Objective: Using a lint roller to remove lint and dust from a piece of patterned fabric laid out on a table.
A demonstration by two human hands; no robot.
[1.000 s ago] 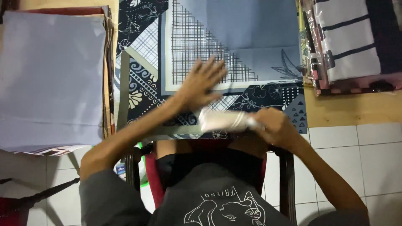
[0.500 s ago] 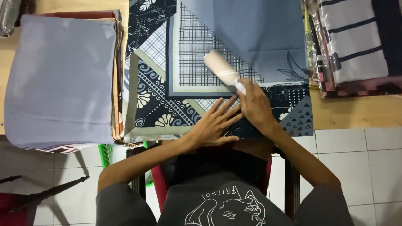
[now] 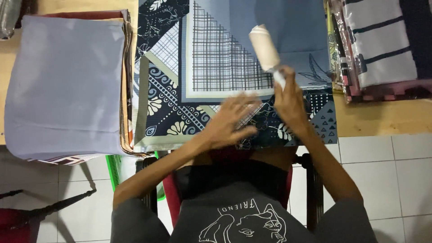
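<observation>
R hand [image 3: 290,101] clamped on handle of lint roller [image 3: 265,48], roller tilted up-left over patterned cloth [image 3: 180,99] on wooden table [image 3: 382,117]. L hand [image 3: 231,121] flat on cloth, fingers apart, blurred. Grey cloth stack [image 3: 65,85] to left; clear-wrapped striped packages [image 3: 378,45] at right edge.

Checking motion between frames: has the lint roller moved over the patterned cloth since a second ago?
Yes. The lint roller, held in the right hand, went from the patterned cloth's near edge up onto its grid-and-plain-blue area, away from the person.
</observation>
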